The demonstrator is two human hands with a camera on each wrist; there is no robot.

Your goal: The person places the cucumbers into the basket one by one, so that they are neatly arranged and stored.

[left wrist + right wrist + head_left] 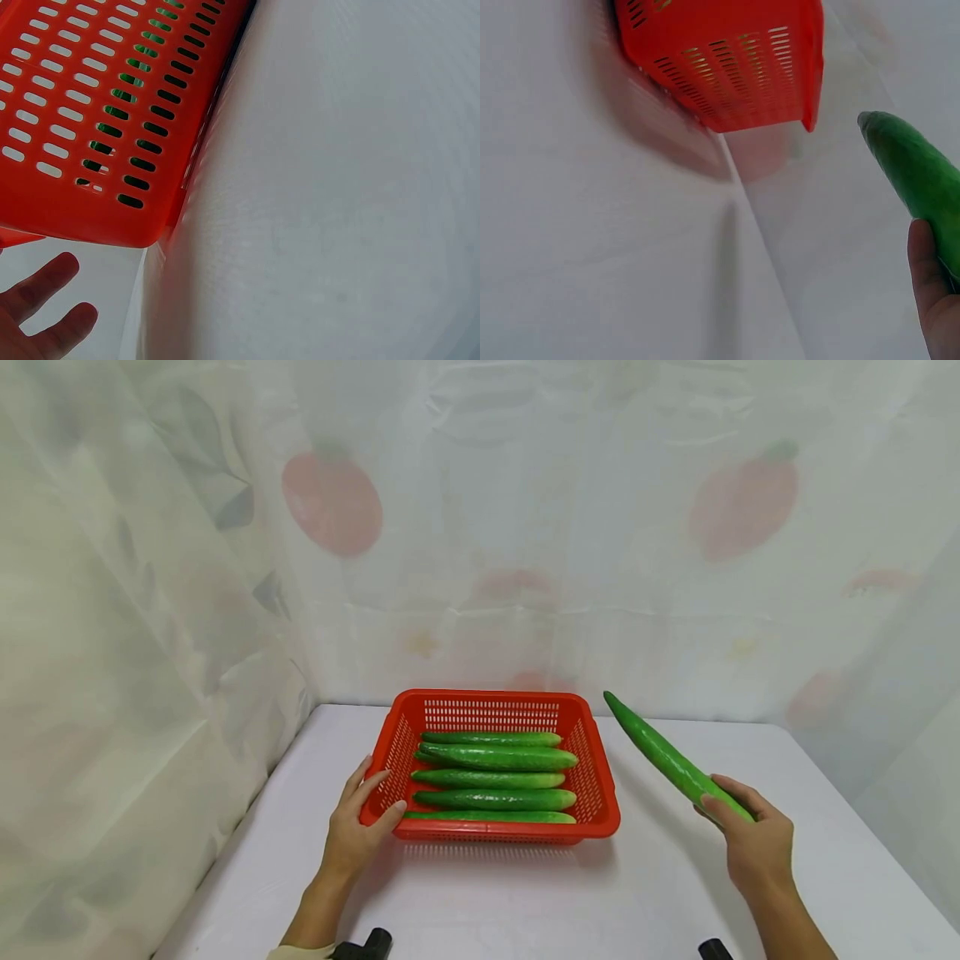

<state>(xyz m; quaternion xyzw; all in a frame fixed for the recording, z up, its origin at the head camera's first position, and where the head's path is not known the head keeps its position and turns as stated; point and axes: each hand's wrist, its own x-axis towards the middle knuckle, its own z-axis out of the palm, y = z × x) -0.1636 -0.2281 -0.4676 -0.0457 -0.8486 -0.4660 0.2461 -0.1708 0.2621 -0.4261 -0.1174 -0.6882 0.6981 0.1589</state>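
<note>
In the head view my right hand point(757, 843) grips a long green cucumber point(667, 758) near its lower end. It is held in the air right of the basket, with its narrow tip up and to the left. The right wrist view shows the same cucumber point(919, 169) beside a finger. A red plastic basket point(487, 831) with slotted walls stands on the table, and several cucumbers point(498, 756) lie crosswise in it. My left hand point(360, 827) rests at the basket's near left corner, fingers spread along the rim. Two fingertips point(75, 322) show apart from the wall in the left wrist view.
A white-covered table point(525, 902) bears the basket. Behind it hangs a pale sheet point(540, 527) with faded fruit prints, and another sheet point(112, 693) closes the left side. Dark camera mounts point(367, 946) show at the lower edge.
</note>
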